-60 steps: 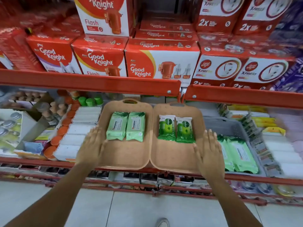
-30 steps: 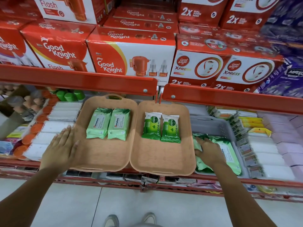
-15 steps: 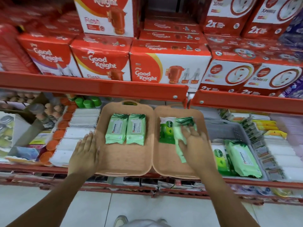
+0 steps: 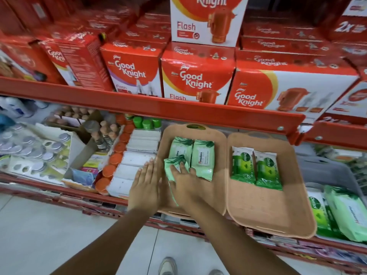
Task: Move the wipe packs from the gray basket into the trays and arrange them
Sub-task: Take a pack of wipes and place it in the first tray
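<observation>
Two tan trays sit side by side on the lower shelf. The left tray (image 4: 216, 133) holds two pale green wipe packs (image 4: 203, 157) at its back. My right hand (image 4: 184, 187) lies on a third pale green pack (image 4: 173, 165) in front of them, gripping it against the tray floor. Flat against the left tray's left rim rests my left hand (image 4: 146, 185), fingers straight. The right tray (image 4: 264, 207) carries two dark green Dettol packs (image 4: 256, 168). The gray basket (image 4: 325, 171) at the right holds a Dettol pack (image 4: 317, 211) and a pale green pack (image 4: 349, 213).
A red shelf beam (image 4: 158, 108) hangs just above the trays, loaded with red Good Knight boxes (image 4: 196, 76). White boxes (image 4: 131, 169) and orange-capped items (image 4: 111, 165) stand left of the trays. White tile floor and my shoes lie below.
My right hand took a pale green pack from the gray basket, carried it left across the right tray, and set it down in the left tray. My left hand stayed at the left tray's edge.
</observation>
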